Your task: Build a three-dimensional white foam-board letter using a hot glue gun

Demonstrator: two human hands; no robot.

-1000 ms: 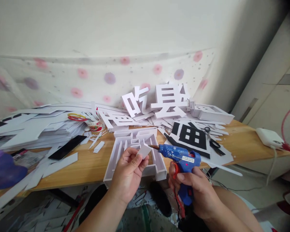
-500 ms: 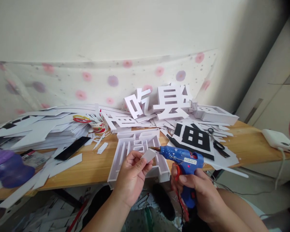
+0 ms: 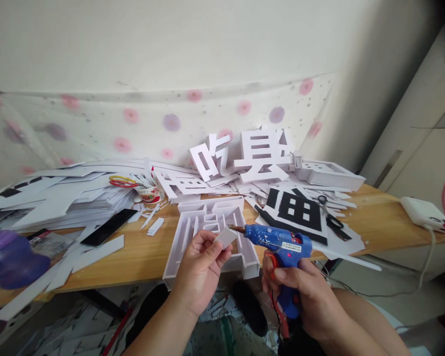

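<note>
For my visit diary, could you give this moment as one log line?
left hand: pinching small white piece | right hand: gripping blue glue gun, nozzle at piece's edge | table: white walled form, black phone

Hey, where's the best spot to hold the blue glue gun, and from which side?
Probably the handle, coming from the right: it hangs below the body of the glue gun, while the nozzle points left, toward the small white piece.
</note>
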